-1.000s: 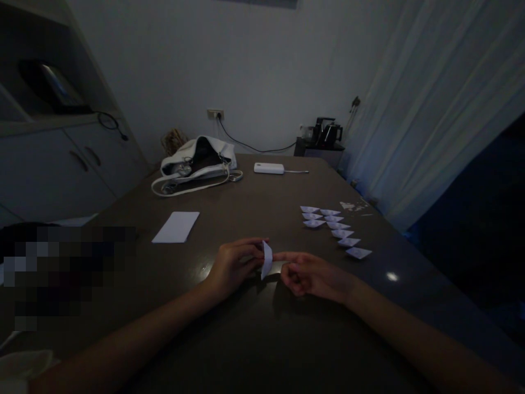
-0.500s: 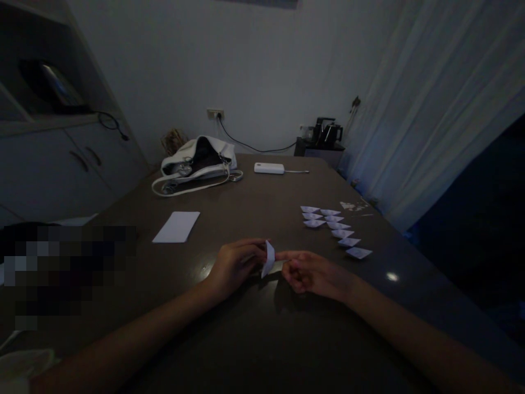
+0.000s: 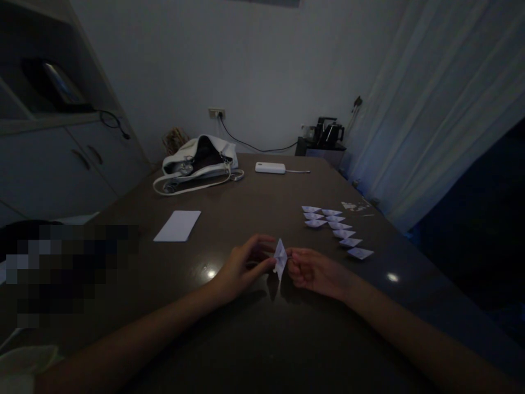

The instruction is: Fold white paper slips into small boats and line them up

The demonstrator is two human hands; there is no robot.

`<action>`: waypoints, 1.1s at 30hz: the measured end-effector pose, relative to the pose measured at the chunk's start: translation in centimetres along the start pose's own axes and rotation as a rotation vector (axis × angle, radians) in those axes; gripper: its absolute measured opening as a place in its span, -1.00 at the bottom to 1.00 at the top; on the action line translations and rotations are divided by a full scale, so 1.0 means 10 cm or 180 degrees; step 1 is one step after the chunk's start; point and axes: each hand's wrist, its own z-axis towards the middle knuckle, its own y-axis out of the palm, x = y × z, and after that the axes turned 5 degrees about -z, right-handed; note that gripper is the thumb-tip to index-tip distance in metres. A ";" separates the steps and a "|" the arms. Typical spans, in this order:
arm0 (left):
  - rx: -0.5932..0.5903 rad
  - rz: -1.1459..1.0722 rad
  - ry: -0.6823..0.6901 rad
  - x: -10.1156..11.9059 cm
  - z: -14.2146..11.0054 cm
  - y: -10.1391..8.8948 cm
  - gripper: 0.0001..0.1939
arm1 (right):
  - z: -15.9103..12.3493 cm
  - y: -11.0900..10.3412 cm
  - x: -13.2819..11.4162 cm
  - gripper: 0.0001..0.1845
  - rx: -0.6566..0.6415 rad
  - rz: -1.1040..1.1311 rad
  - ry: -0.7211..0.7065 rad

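A small folded white paper boat [image 3: 280, 259] is held up above the table between my two hands, its pointed ends turned up and down. My left hand [image 3: 246, 265] is at its left side, thumb tip against the paper and the upper fingers curved around behind, partly hidden. From the right, my right hand [image 3: 314, 269] pinches the boat's edge between thumb and forefinger, the other fingers curled in. Several finished paper boats [image 3: 339, 226] stand in two columns to the right. A stack of white paper [image 3: 178, 226] lies to the left.
On the dark table [image 3: 262, 339], a white handbag [image 3: 200, 164] stands at the back left and a white power bank [image 3: 270, 168] with a short cable at the back. Paper scraps [image 3: 353, 206] lie near the right edge, by the curtain [image 3: 410, 109]. A black kettle [image 3: 332, 133] stands beyond.
The paper boat has turned, showing its folded inner side, and shifted slightly right. My left thumb has come to its front, and my right forefinger has drawn back from pointing into a pinch.
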 end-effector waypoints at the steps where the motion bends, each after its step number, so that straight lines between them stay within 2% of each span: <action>1: -0.0069 -0.0219 -0.0135 -0.02 0.00 0.02 -0.68 | 0.00 0.01 0.01 -0.73 0.0000 -0.0053 -0.0009; 5: -0.0172 -0.1051 -0.0603 -0.10 0.02 0.11 -0.68 | 0.01 0.02 0.03 -0.74 0.0012 -0.0281 0.0018; 9: -0.0079 -0.1145 -0.0768 -0.11 0.03 0.13 -0.66 | 0.03 0.03 0.05 -0.68 0.0226 -0.0493 0.0026; 13: -0.0097 -0.1037 -0.0729 -0.09 0.03 0.12 -0.68 | 0.03 0.08 0.07 -0.65 0.0284 -0.0695 -0.0183; 15: -0.0159 -0.1000 -0.0707 -0.09 0.02 0.11 -0.69 | 0.03 0.10 0.07 -0.66 0.0458 -0.0930 -0.0419; 19: -0.0262 -0.0738 -0.0643 -0.06 0.02 0.08 -0.71 | 0.02 0.09 0.03 -0.71 0.1029 -0.1886 -0.1156; 22: -0.0380 -0.0119 -0.0654 -0.01 0.01 0.06 -0.72 | -0.01 0.08 -0.01 -0.75 0.1189 -0.2599 -0.1488; 26: -0.0507 0.0627 -0.0588 0.04 0.00 0.06 -0.73 | -0.05 0.10 -0.04 -0.80 0.1367 -0.3304 -0.1564; 30: -0.0497 0.0611 -0.0624 0.04 0.00 0.05 -0.69 | -0.06 0.10 -0.07 -0.81 0.1544 -0.3671 -0.1565; 33: -0.0492 0.0385 -0.0707 0.03 0.01 0.03 -0.66 | -0.06 0.06 -0.10 -0.81 0.1640 -0.3696 -0.1579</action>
